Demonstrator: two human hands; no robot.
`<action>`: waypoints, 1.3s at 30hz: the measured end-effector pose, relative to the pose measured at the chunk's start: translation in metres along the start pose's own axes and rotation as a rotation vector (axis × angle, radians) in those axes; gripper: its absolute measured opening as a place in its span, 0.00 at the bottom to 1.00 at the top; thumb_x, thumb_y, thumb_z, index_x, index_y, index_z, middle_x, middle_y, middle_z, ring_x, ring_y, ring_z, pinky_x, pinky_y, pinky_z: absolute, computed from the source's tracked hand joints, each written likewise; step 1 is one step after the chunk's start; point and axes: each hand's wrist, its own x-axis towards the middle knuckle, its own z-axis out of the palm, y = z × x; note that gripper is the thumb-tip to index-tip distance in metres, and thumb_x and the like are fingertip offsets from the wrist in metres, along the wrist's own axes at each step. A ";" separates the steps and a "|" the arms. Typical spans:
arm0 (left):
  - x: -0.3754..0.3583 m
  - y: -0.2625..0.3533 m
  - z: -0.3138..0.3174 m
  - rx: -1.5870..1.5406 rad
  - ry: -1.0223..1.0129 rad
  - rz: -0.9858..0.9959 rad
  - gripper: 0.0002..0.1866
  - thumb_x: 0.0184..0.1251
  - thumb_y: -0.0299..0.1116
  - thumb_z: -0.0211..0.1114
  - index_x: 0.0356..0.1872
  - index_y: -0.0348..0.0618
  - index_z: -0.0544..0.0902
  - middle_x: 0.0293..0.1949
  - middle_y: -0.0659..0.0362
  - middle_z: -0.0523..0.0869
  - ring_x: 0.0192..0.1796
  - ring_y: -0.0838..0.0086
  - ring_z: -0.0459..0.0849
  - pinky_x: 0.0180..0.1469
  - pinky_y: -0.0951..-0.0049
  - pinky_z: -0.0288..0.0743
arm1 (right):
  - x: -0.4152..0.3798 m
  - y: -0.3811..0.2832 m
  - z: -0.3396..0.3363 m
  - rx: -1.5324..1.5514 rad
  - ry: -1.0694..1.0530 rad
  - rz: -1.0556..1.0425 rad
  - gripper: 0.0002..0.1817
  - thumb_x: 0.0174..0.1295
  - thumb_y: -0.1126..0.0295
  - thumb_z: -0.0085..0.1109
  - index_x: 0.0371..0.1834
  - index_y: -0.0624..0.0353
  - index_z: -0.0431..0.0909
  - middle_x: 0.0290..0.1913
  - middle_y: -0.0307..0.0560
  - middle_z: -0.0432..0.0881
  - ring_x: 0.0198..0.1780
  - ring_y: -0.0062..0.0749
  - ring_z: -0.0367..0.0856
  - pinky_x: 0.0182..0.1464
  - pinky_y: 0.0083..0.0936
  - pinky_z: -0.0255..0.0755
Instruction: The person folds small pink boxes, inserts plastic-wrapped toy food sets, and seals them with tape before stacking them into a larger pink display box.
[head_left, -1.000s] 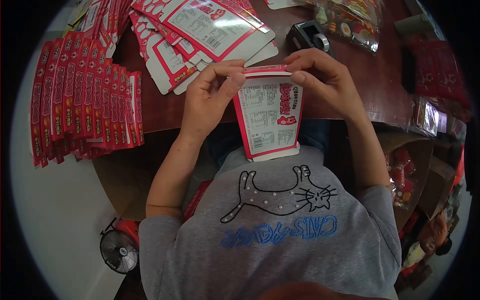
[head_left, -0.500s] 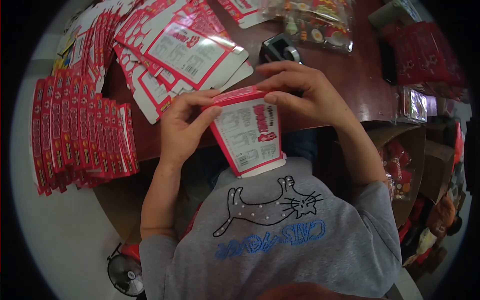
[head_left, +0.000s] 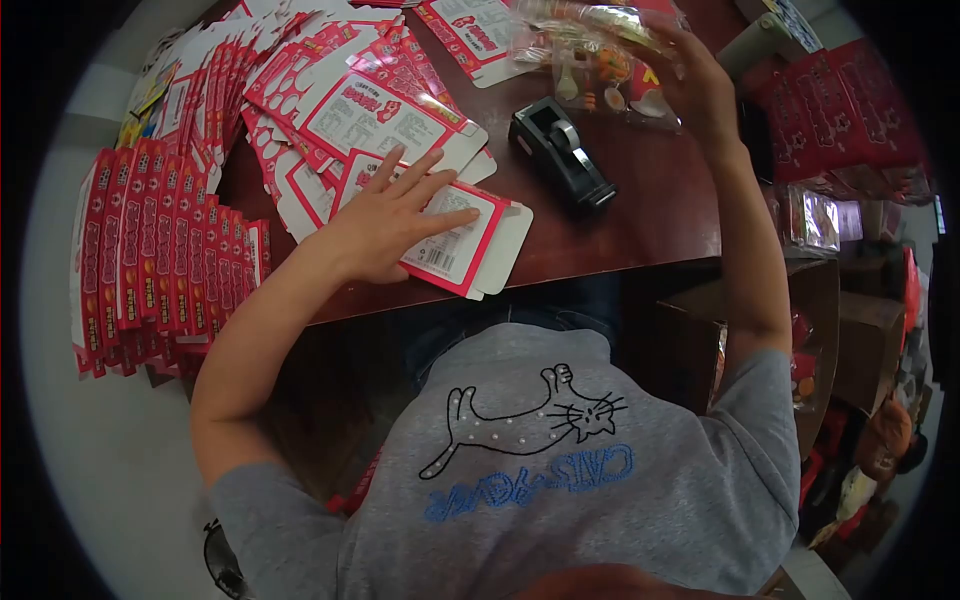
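Observation:
My left hand (head_left: 398, 218) lies with fingers spread on a flat red-and-white printed carton (head_left: 470, 238). The carton's white end flap points toward the table's front edge, and other flat cartons (head_left: 375, 115) lie under and behind it. At the back right, my right hand (head_left: 695, 85) reaches over clear plastic packets (head_left: 600, 75) with colourful small pieces inside. Its fingers bend round the right edge of a packet, partly blurred. Between my hands stands a black tape dispenser (head_left: 562, 155) with a roll of tape.
Upright red cartons (head_left: 150, 250) stand in a row at the left edge. Red packages (head_left: 840, 125) are piled at the right, above clear packs (head_left: 815, 218). A cardboard box (head_left: 780, 300) stands below the table's right side. A fan (head_left: 222, 560) is at lower left.
Both hands have let go of the carton they held upright near my body. It now lies flat under my left hand. My right hand has moved up and right to the packets.

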 end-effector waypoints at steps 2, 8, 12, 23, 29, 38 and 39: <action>0.004 0.001 -0.001 -0.025 -0.049 0.052 0.60 0.34 0.44 0.87 0.77 0.69 0.66 0.76 0.47 0.59 0.81 0.47 0.53 0.81 0.37 0.44 | -0.005 -0.026 -0.045 0.524 0.122 0.215 0.22 0.70 0.70 0.65 0.66 0.55 0.77 0.53 0.43 0.87 0.52 0.28 0.86 0.54 0.24 0.80; -0.026 0.030 0.000 -0.429 0.437 -0.342 0.64 0.31 0.47 0.86 0.79 0.58 0.61 0.69 0.45 0.63 0.67 0.47 0.69 0.73 0.45 0.60 | -0.052 -0.041 -0.108 0.906 -0.174 0.508 0.22 0.66 0.64 0.70 0.62 0.56 0.81 0.54 0.47 0.87 0.55 0.33 0.86 0.58 0.31 0.81; -0.035 0.043 0.007 -0.335 0.547 -0.344 0.64 0.30 0.46 0.86 0.78 0.54 0.62 0.69 0.47 0.64 0.66 0.49 0.69 0.69 0.50 0.63 | -0.062 -0.054 -0.093 1.004 -0.571 0.396 0.20 0.68 0.69 0.68 0.61 0.62 0.81 0.51 0.42 0.87 0.53 0.25 0.85 0.59 0.23 0.78; -0.026 0.079 0.013 -0.406 0.599 -0.347 0.64 0.33 0.47 0.84 0.79 0.50 0.59 0.70 0.47 0.63 0.68 0.50 0.65 0.68 0.50 0.60 | -0.060 -0.123 -0.063 0.911 -0.215 0.229 0.31 0.55 0.58 0.79 0.60 0.56 0.81 0.72 0.51 0.71 0.71 0.43 0.73 0.67 0.37 0.71; 0.002 0.100 0.020 -0.558 0.724 -0.460 0.71 0.35 0.46 0.87 0.82 0.45 0.48 0.71 0.42 0.59 0.72 0.47 0.61 0.72 0.47 0.58 | -0.074 -0.163 -0.052 0.537 -0.015 -0.009 0.39 0.48 0.54 0.82 0.65 0.53 0.78 0.73 0.57 0.70 0.73 0.49 0.69 0.69 0.44 0.69; 0.000 0.087 0.039 -1.294 0.952 -0.305 0.44 0.65 0.27 0.75 0.77 0.42 0.56 0.58 0.49 0.79 0.55 0.67 0.85 0.53 0.69 0.84 | -0.096 -0.155 -0.032 1.421 -0.303 0.519 0.22 0.73 0.73 0.59 0.69 0.60 0.73 0.51 0.43 0.84 0.52 0.22 0.82 0.56 0.25 0.78; -0.001 0.084 0.039 -1.287 0.885 -0.292 0.40 0.66 0.25 0.73 0.75 0.42 0.61 0.57 0.50 0.80 0.57 0.69 0.84 0.54 0.69 0.84 | -0.098 -0.153 -0.033 1.426 -0.306 0.518 0.22 0.73 0.73 0.59 0.69 0.60 0.73 0.51 0.43 0.84 0.52 0.22 0.82 0.56 0.25 0.78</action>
